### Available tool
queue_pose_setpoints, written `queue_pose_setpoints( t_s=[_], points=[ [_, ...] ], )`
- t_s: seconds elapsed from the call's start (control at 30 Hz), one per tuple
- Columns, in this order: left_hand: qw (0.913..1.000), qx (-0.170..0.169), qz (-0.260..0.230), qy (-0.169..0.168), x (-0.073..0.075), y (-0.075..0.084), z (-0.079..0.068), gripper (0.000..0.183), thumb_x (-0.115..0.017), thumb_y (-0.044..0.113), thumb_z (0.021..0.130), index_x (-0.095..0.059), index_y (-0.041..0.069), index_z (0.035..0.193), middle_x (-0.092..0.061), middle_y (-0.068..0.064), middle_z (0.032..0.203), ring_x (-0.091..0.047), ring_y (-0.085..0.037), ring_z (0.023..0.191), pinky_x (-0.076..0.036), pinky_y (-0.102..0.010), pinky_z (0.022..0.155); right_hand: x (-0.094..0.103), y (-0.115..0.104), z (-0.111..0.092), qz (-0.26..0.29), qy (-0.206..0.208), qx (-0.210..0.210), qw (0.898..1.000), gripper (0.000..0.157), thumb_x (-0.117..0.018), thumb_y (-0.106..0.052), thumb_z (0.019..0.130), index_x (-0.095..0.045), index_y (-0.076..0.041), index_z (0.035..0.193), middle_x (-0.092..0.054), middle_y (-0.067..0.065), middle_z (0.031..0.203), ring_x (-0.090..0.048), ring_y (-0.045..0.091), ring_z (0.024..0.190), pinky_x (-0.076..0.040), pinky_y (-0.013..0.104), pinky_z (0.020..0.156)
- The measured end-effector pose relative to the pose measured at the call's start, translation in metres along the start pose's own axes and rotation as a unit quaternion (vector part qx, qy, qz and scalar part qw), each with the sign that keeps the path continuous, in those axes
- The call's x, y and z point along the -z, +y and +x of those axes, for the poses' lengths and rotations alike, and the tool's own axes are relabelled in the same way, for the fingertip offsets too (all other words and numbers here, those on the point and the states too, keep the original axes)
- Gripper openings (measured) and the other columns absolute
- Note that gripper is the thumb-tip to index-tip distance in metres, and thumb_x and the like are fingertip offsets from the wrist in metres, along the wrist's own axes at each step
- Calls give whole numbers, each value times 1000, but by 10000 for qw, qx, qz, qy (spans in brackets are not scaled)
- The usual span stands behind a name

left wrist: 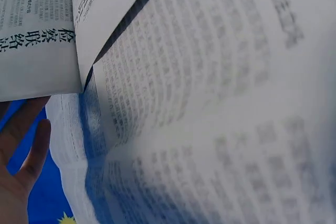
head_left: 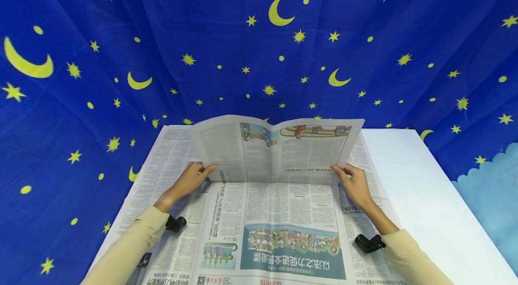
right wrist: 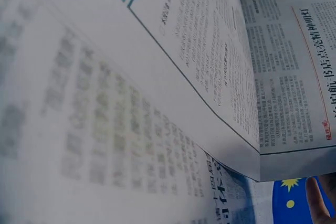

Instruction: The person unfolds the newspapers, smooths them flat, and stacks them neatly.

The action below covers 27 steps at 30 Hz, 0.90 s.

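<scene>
A newspaper [head_left: 293, 206] lies spread in front of me with its far half raised upright along a crosswise fold. My left hand [head_left: 190, 181] pinches the raised half at its left edge, thumb on the near face, just above the fold. At the opposite edge, my right hand [head_left: 356, 184] pinches the same sheet between thumb and fingers. The raised part dips in the middle at a vertical crease. In the left wrist view, fingers of the left hand [left wrist: 23, 150] show beside the paper's edge; the right wrist view catches only a bit of the right hand [right wrist: 319, 200].
More newspaper sheets [head_left: 170, 145] lie flat beneath, covering much of the white table [head_left: 417, 186], whose right side is bare. A blue curtain [head_left: 226, 42] with yellow stars and moons hangs behind and at the sides. Black devices [head_left: 369, 243] sit at both wrists.
</scene>
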State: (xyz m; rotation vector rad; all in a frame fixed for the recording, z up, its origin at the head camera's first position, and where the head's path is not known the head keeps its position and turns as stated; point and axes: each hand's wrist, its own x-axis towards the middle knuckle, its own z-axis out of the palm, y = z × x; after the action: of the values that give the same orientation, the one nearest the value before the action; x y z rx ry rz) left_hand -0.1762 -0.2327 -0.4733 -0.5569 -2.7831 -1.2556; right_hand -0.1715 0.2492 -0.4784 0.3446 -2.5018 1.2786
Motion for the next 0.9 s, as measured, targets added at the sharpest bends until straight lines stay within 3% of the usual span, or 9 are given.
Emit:
queue_pose_setpoints(
  t_s=[0.03,0.1,0.17,0.47,0.63,0.9],
  points=[
    [10000,4,-36,3,-1,-1,0,33,-56,32,100,-74,5,97,-69,-3,75,-57,-5,59,-48,-25,59,-1,0,0,47,-15,-36,10000,20,-61,-10,97,-72,5,104,-73,20,97,-70,38,94,-45,16,65],
    [9999,-48,-105,40,-3,-3,1,30,-59,31,99,-73,7,109,-75,-6,94,-68,-11,76,-53,-27,69,-2,2,1,102,-40,-107,9999,22,-60,-11,97,-71,6,105,-73,21,97,-69,40,94,-47,14,67],
    [9999,-30,-132,63,-5,-5,1,29,-61,29,98,-74,6,109,-75,-7,99,-72,-17,84,-55,-29,73,-4,4,2,130,-48,-185,9997,23,-60,-12,97,-71,7,105,-73,22,96,-70,40,93,-47,13,68],
    [9996,201,-202,25,-9,-12,2,27,-63,27,97,-75,5,108,-75,-7,96,-70,-14,77,-52,-26,68,-7,13,-2,235,-351,-631,9971,21,-67,-13,93,-70,6,103,-73,21,93,-72,27,80,-50,18,61],
    [9994,193,-296,70,-12,-13,3,26,-63,24,96,-74,3,108,-75,-11,96,-72,-18,82,-55,-28,71,-10,19,-5,156,-618,-731,9953,22,-67,-9,92,-68,9,106,-72,25,94,-73,31,82,-54,18,63],
    [9992,331,-195,93,-12,-9,5,26,-62,27,97,-74,6,104,-74,-8,89,-69,-18,76,-51,-28,67,-12,21,-4,-104,-840,-890,9924,29,-66,-8,93,-65,12,113,-71,27,98,-72,36,87,-57,26,67]
  ],
)
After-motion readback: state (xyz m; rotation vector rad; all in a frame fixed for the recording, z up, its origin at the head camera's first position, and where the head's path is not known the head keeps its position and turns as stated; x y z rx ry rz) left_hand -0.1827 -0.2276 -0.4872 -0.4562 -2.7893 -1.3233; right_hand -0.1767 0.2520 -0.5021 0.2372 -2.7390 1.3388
